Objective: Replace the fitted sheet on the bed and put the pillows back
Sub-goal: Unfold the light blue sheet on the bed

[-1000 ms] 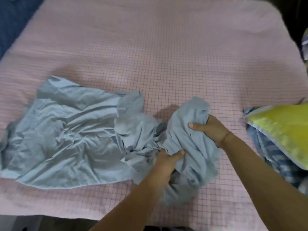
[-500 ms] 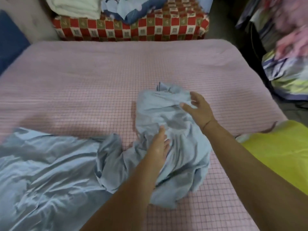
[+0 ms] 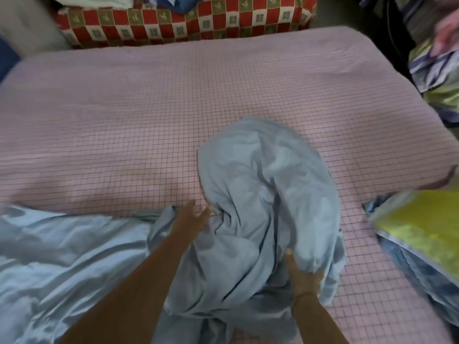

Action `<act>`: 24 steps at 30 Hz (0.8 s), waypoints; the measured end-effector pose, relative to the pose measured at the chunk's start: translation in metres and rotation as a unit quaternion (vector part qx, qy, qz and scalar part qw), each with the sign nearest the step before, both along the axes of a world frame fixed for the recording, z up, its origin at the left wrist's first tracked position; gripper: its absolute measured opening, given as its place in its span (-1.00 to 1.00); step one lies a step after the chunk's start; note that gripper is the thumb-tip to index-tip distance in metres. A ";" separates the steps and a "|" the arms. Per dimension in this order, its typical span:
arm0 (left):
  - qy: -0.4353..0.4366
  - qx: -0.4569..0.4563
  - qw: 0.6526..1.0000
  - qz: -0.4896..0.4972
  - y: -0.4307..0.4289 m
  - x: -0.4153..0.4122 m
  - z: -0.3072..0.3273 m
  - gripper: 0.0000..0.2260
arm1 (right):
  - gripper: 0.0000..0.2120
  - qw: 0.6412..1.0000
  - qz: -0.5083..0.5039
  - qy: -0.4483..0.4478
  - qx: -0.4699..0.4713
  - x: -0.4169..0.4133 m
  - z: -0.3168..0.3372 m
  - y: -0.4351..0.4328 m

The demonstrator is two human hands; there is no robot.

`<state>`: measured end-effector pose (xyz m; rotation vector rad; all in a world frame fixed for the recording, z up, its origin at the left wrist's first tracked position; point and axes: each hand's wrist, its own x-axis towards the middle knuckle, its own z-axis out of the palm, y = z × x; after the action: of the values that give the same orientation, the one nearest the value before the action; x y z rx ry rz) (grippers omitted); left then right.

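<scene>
Because the right hand (image 3: 304, 276) had its grip clamped on only one low fold of the crumpled pale-blue fabric sheet (image 3: 260, 194), thumb pressed into the cloth and fingers hidden beneath it, the mound would probably slip free if it were lifted or shaken out from that single hold. The left hand (image 3: 195, 218) had its grip apart, fingers straight, touching the sheet where the mound met the flatter part spread toward the left of the bed. With no corner or elastic edge in sight, the sheet looked likely to open twisted or the wrong way round. It lay on the bed's pink grid-checked cotton cover (image 3: 149, 108), so a hard tug could drag and wrinkle that layer. The shiny yellow satin pillow (image 3: 422, 227) sat near the bundle at the bed's right edge, where a wide throw of cloth might sweep it off. The red-and-white checked patterned cushion (image 3: 186, 18) stood well apart beyond the far end.
</scene>
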<state>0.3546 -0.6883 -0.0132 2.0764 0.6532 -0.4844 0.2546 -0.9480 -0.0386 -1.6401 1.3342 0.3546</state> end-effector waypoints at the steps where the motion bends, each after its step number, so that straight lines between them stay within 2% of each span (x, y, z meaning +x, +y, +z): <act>1: 0.008 0.000 1.000 0.001 -0.001 0.007 -0.004 -0.07 | 0.18 1.000 0.004 -0.002 -0.023 0.003 0.001 0.005; 3: 0.013 -0.039 0.999 0.007 -0.011 0.018 -0.011 -0.08 | 0.16 0.999 0.000 -0.024 -0.047 0.013 -0.001 0.010; 5: -0.001 -0.112 0.993 0.034 -0.020 0.032 -0.034 -0.16 | 0.13 0.993 -0.052 -0.107 0.021 0.035 -0.003 0.014; 6: 0.001 -0.162 0.984 0.070 -0.023 0.039 -0.045 -0.10 | 0.18 0.986 -0.077 -0.137 0.060 0.048 -0.006 0.015; 8: 0.008 -0.268 0.955 0.130 -0.033 0.050 -0.057 -0.04 | 0.25 0.980 -0.078 -0.152 0.100 0.079 -0.018 0.016; 9: 0.004 -0.295 0.945 0.141 -0.040 0.055 -0.055 -0.09 | 0.27 0.976 -0.066 -0.177 0.113 0.095 -0.023 0.018; 10: 0.006 -0.310 0.940 0.143 -0.050 0.059 -0.037 -0.21 | 0.24 0.968 -0.048 -0.207 0.133 0.110 -0.023 0.021; 11: 0.005 -0.327 0.936 0.130 -0.060 0.065 -0.026 -0.39 | 0.13 0.960 -0.022 -0.235 0.150 0.125 -0.011 0.030; 13: 0.018 -0.307 0.948 0.083 -0.077 0.084 -0.011 -0.84 | -0.26 0.949 0.002 -0.250 0.195 0.156 0.000 0.041; 14: 0.018 -0.291 0.954 0.068 -0.084 0.094 -0.001 -0.90 | -0.40 0.946 -0.004 -0.243 0.216 0.171 0.006 0.045; 17: -0.085 -0.314 0.944 0.051 -0.076 0.132 0.036 -0.69 | -0.56 0.938 0.025 -0.258 0.229 0.219 0.029 0.043; 19: -0.158 -0.294 0.941 0.051 -0.055 0.163 0.071 -0.57 | -0.62 0.922 0.060 -0.313 0.218 0.256 0.065 0.041; 24: -0.274 -0.276 0.921 0.012 0.001 0.265 0.166 -0.48 | -0.50 0.851 0.221 -0.439 0.185 0.378 0.175 0.059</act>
<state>0.6199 -0.6872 0.1529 1.5502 0.1729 -0.0400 0.6329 -0.8890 0.1368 -1.4651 0.1754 0.0779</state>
